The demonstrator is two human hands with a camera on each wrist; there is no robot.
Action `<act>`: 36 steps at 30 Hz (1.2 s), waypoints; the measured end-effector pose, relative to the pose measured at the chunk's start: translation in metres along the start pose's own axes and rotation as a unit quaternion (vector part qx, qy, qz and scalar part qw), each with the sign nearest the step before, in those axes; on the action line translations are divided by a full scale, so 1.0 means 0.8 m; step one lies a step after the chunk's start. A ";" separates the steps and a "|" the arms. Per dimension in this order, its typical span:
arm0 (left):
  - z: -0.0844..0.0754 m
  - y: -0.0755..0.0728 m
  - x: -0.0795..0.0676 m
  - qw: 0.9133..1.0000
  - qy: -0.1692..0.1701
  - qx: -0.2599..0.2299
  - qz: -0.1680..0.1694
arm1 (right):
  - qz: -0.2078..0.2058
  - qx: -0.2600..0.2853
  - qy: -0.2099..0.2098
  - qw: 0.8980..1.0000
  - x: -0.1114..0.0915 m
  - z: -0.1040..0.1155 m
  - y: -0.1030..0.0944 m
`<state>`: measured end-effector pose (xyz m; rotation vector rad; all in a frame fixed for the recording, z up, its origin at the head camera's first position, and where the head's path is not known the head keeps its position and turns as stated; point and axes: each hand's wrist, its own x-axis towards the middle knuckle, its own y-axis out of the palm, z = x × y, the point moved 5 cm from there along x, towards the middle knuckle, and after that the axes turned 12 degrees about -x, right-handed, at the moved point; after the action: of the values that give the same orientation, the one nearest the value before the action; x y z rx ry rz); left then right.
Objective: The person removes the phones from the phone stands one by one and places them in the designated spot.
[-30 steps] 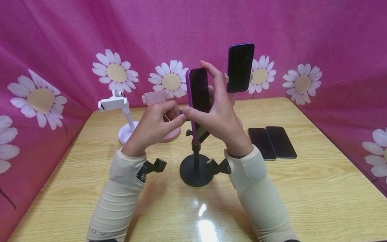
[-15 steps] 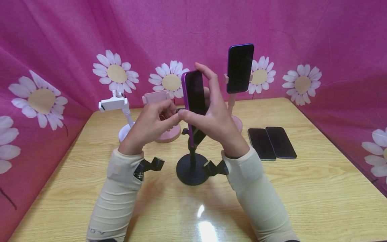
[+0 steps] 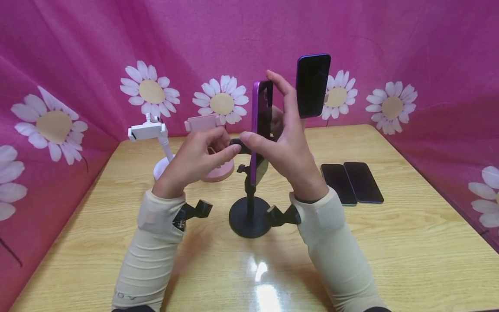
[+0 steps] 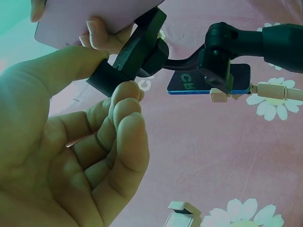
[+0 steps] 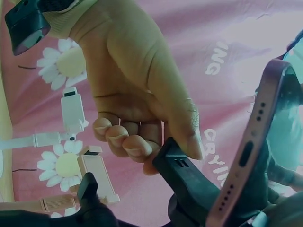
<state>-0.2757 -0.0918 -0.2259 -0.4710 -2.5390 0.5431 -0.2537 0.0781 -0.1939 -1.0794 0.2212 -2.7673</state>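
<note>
My right hand (image 3: 290, 149) holds a purple-edged phone (image 3: 264, 108) upright, its screen turned to the right and nearly edge-on in the head view. The thumb lies on the near side, with the index finger raised to the top corner. My left hand (image 3: 199, 154) pinches the end of the black phone holder's clamp (image 4: 135, 52) between thumb and fingertips. In the right wrist view the phone's bottom edge is beside the clamp (image 5: 191, 182); I cannot tell if it is seated there. Beneath stands the holder's round black base (image 3: 249, 223) on the table.
A blue-edged phone (image 3: 313, 86) is mounted on a stand behind my right hand. Two dark phones (image 3: 339, 184) lie side by side at the right. A white phone stand (image 3: 148, 131) and a pink one (image 3: 202, 123) stand at the back left, before a magenta curtain (image 3: 249, 39).
The purple phone and my right hand shifted slightly left, then right and up. The phone is turned more edge-on now. My thumbs have moved apart, and more of the clamp shows between the hands.
</note>
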 end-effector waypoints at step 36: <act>0.001 0.004 0.002 1.000 0.008 -0.012 0.015 | 0.091 -0.425 0.218 0.874 -0.071 -0.109 -0.115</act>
<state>-0.2768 -0.0886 -0.2278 -0.5203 -2.5298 0.5175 -0.2805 0.1860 -0.2768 -0.4492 1.6119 -2.6920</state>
